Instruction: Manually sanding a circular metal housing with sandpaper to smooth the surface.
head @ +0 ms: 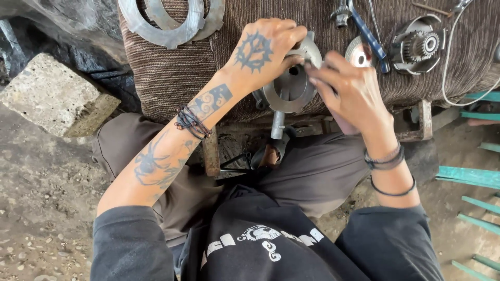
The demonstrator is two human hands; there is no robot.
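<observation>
My left hand (265, 49) grips the top rim of a round grey metal hub (288, 91) with a short shaft (277, 125) pointing down toward my lap. My right hand (348, 91) closes on the hub's right side, fingertips pinched at its upper edge; what the fingertips pinch is hidden. The part is held just in front of a brown ribbed cloth (172, 73) that covers a low bench.
On the cloth lie flat metal rings (169, 23) at the back left, a blue-handled tool (370, 36), a small disc (358, 52) and a geared housing (419, 46). A concrete block (54, 93) sits left; teal slats (471, 177) at right.
</observation>
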